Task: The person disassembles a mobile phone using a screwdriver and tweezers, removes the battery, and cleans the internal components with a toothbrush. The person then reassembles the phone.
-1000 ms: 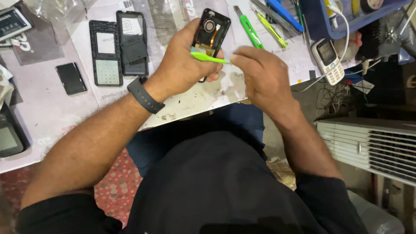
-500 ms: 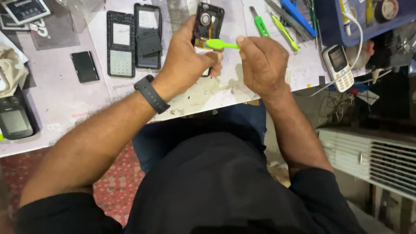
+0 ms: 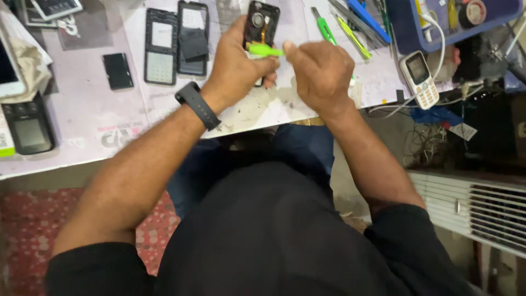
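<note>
A person in a dark top sits at a cluttered table [image 3: 76,115], both forearms reaching out over its near edge. The left hand [image 3: 235,66], a black band [image 3: 197,105] on its wrist, is closed around the lower half of an opened phone [image 3: 262,22], holding it upright just above the table with its bare inner side, a round part near the top, facing the camera. The right hand [image 3: 320,71] is curled into a loose fist just beside it, fingers pinching one end of a bright green tool [image 3: 265,50]; the tool lies level, and its other end rests across the phone where the left thumb meets it. The two hands almost touch.

Left of the hands, two dark phone frames [image 3: 175,44] lie side by side on the pale table, and a small black slab [image 3: 118,71] lies further left. A dark handset [image 3: 30,129] sits near the left edge. To the right, a white keypad phone [image 3: 419,79] lies near the table's edge, close to loose cables. Beyond the hands, a green-handled tool [image 3: 324,26] and other slim tools [image 3: 356,22] lie at a slant beside a blue tray [image 3: 405,33].
</note>
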